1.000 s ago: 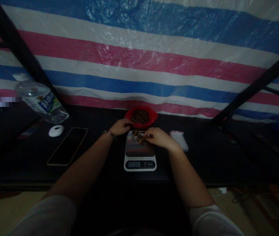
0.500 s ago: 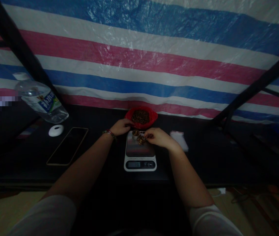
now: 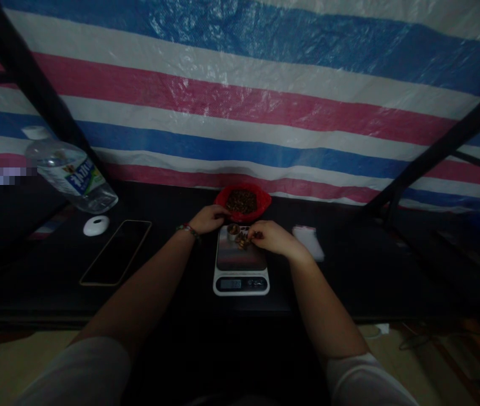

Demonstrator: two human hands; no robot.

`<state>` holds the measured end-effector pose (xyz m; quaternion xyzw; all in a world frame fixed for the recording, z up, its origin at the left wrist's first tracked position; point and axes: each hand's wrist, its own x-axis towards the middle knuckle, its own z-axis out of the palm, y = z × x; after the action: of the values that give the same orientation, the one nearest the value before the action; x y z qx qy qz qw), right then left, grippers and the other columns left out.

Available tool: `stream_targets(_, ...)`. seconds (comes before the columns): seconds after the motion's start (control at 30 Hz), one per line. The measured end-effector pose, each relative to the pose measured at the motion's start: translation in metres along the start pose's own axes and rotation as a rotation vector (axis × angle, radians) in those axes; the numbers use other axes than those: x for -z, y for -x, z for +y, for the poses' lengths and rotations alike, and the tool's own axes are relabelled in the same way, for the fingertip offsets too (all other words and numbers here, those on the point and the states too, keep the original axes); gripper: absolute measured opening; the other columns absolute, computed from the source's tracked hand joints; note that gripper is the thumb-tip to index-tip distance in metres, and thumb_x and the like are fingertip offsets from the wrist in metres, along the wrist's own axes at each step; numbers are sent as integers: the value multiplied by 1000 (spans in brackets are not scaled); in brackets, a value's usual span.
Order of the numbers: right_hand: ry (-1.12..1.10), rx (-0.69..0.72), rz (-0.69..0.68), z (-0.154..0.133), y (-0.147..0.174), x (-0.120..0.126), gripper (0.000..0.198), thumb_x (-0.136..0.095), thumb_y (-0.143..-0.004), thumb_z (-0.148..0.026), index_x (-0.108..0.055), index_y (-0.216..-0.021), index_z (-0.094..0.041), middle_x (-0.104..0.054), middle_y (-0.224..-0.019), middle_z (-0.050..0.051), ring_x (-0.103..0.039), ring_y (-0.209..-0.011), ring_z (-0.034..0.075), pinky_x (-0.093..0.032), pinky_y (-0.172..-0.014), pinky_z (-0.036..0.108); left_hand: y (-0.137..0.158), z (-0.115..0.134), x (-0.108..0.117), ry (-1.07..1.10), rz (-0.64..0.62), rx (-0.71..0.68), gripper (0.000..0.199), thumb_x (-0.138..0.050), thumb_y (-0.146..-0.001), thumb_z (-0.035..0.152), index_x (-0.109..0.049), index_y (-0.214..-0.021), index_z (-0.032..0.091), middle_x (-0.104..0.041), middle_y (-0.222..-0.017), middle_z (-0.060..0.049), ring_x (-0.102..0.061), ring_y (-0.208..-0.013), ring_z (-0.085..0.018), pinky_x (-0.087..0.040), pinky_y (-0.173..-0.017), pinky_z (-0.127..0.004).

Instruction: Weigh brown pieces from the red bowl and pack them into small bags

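A white kitchen scale (image 3: pixel 242 262) with a steel plate stands before me, its display lit but too blurred to read. On its plate, a small round cup (image 3: pixel 234 230) holds brown bits. Beside the cup lies a loose heap of small brown pieces (image 3: pixel 243 241), perhaps nuts or seeds. My right hand (image 3: pixel 270 237) is closed in a pinch over the plate, with dark brown pieces at its fingertips. My left hand (image 3: pixel 209 219) grips the near left edge of a red plastic bag (image 3: pixel 261 210), opened like a bowl and filled with similar brown pieces.
A stack of small clear bags (image 3: pixel 310 242) lies right of the scale. To the left are a phone (image 3: pixel 117 252), a white oval case (image 3: pixel 96 225) and a leaning water bottle (image 3: pixel 73 172). Striped plastic sheeting (image 3: pixel 240 101) hangs behind the black table, between dark poles.
Both hands keep nearly the same places. The fingers of my right hand shift slightly at the heap. The scale's display looks different, though its digits stay unreadable.
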<state>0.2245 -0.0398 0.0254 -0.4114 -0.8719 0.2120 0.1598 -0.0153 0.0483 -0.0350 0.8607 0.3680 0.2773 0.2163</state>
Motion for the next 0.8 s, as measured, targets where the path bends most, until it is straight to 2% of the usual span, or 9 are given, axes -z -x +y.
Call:
stream_targets(0.13, -2, 0, 34, 4, 3, 4, 18, -62, -72, -6, -68, -83, -18, -65, -87, 2, -58, -83, 15, -42, -75, 26, 0, 1, 1, -5, -2, -2, 37, -48, -70, 12, -69, -100, 18, -70, -103, -2, -63, -99, -17, -47, -93, -30)
stream_targets(0.27, -16, 1, 87, 11, 6, 7, 24, -67, -69, -9, -68, -91, -19, -64, -93, 4, -57, -89, 16, -43, -80, 29, 1, 3, 1, -7, 4, 5, 37, -48, -70, 12, -69, -100, 18, -70, -103, -3, -63, -99, -17, -47, -94, -29)
stream_targets(0.5, 23, -18, 8, 15, 4, 1, 23, -65, -73, -11, -69, -94, -19, -66, -94, 4, -59, -89, 16, -44, -81, 29, 0, 0, 0, -24, 12, 3, 38, -48, -70, 12, -69, -100, 18, -70, -103, -2, -63, -97, -17, -48, -93, -29)
stream_targets(0.8, 134, -23, 2, 5, 1, 1, 20, -58, -76, -8, -71, -88, -17, -67, -88, 5, -59, -82, 15, -43, -78, 27, 0, -3, -1, -24, 4, 14, 37, -48, -71, 13, -69, -100, 19, -70, -103, -1, -62, -99, -17, -47, -93, -30)
